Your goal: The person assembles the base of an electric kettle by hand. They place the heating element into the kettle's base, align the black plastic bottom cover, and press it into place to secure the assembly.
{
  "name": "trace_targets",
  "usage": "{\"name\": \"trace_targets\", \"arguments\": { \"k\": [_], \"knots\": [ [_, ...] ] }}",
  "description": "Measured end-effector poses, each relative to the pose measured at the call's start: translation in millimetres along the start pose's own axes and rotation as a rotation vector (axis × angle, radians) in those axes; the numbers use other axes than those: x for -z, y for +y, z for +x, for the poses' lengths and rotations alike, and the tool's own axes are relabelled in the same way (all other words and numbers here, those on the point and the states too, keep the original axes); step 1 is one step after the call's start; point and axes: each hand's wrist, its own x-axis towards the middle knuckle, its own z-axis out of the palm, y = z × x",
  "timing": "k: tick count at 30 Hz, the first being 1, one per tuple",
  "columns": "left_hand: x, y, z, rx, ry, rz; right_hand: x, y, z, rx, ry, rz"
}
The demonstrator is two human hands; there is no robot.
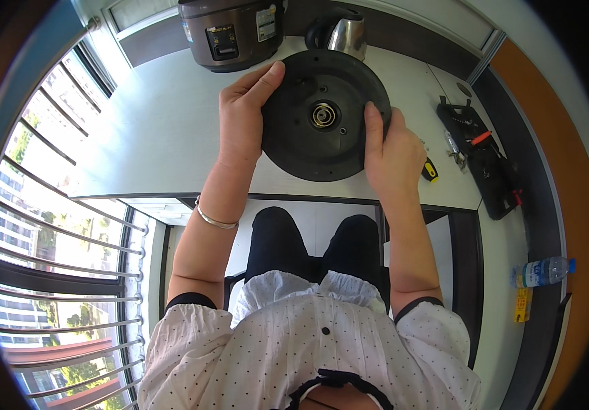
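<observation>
Above the front edge of the desk in the head view, a round black disc is held two-handed: left hand gripping the left rim, right hand grasping the right side, thumb on its face. I'd share the weight like that and keep thumbs off the gold coil in the middle, looks easy to bend. Dark cooker and metal kettle sit beyond, so mind the far edge. Yellow-black handle near the right hand, tool case farther right.
</observation>
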Motion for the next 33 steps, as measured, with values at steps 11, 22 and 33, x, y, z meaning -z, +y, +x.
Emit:
{"name": "trace_targets", "arguments": {
  "k": [11,22,33],
  "knots": [
    [-5,0,-13,-0.04,0.023,0.07,2,6,-6,0.016,0.024,0.063],
    [-4,-5,-29,-0.097,0.035,0.118,6,10,-14,0.064,0.033,0.123],
    [-6,-11,-30,-0.095,0.044,0.084,8,14,-12,0.077,0.004,0.107]
  ]
}}
